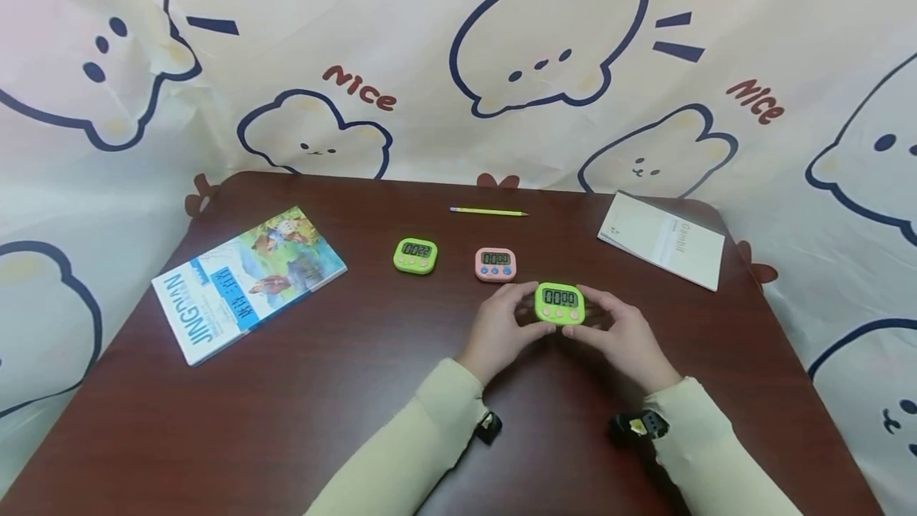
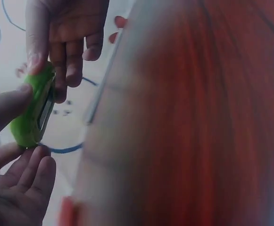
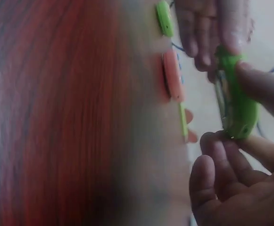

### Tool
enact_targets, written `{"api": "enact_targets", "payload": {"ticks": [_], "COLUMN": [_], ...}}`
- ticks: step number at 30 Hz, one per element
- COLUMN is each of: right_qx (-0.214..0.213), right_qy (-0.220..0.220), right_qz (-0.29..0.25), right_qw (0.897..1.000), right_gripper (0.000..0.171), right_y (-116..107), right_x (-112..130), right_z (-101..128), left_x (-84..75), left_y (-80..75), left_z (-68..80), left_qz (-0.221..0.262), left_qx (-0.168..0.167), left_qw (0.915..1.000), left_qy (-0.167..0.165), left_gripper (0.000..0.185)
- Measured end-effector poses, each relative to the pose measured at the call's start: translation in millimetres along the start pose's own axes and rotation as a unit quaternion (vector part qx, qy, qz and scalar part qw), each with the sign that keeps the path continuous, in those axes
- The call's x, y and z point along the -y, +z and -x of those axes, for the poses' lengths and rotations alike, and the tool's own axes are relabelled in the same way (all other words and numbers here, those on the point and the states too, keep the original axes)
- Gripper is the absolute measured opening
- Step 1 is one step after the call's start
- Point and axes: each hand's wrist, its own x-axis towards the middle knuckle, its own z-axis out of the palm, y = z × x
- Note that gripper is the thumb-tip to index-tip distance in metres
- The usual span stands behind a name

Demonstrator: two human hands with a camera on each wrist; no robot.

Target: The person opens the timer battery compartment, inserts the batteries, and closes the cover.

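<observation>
A green digital timer [image 1: 559, 303] is held just above the dark table between both hands, display facing up. My left hand [image 1: 517, 320] grips its left edge with thumb and fingers, and my right hand [image 1: 603, 323] grips its right edge the same way. In the left wrist view the green timer [image 2: 33, 113] shows edge-on, with the left hand [image 2: 21, 172] under it and the right hand [image 2: 66, 42] beyond. The right wrist view shows the same green timer [image 3: 236, 94] pinched by the right hand [image 3: 226, 179], the left hand [image 3: 212, 28] opposite.
A second green timer [image 1: 415, 255] and a pink timer [image 1: 495, 263] lie just behind the hands. A yellow-green pencil [image 1: 489, 212] lies farther back. A picture book [image 1: 247, 281] sits at the left, a white booklet [image 1: 661, 240] at the back right. A printed cloth surrounds the brown table [image 1: 322, 388].
</observation>
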Motion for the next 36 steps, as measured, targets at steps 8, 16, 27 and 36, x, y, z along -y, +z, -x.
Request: {"api": "enact_targets", "payload": {"ticks": [8, 16, 27, 36], "right_qx": [0.033, 0.031, -0.006, -0.032], "right_qy": [0.067, 0.085, 0.109, 0.114], "right_qz": [-0.003, -0.035, -0.044, -0.033], "right_qw": [0.997, 0.995, 0.993, 0.992], "right_gripper": [0.073, 0.074, 0.072, 0.066], "right_y": [-15, -22, -17, -18], "right_x": [-28, -44, -48, -46], "right_z": [-17, -37, -61, -70], "left_x": [7.5, 7.0, 12.4, 8.0], "left_y": [36.1, 48.2, 52.4, 56.7], "left_z": [-24.4, -49.5, -78.2, -88.6], "left_qz": [0.026, 0.002, -0.049, -0.072], "left_qx": [0.017, 0.006, -0.006, -0.016], "left_qw": [0.9961, 0.9947, 0.9927, 0.9919], "left_qy": [-0.083, -0.102, -0.110, -0.103], "left_gripper": [0.064, 0.062, 0.057, 0.054]}}
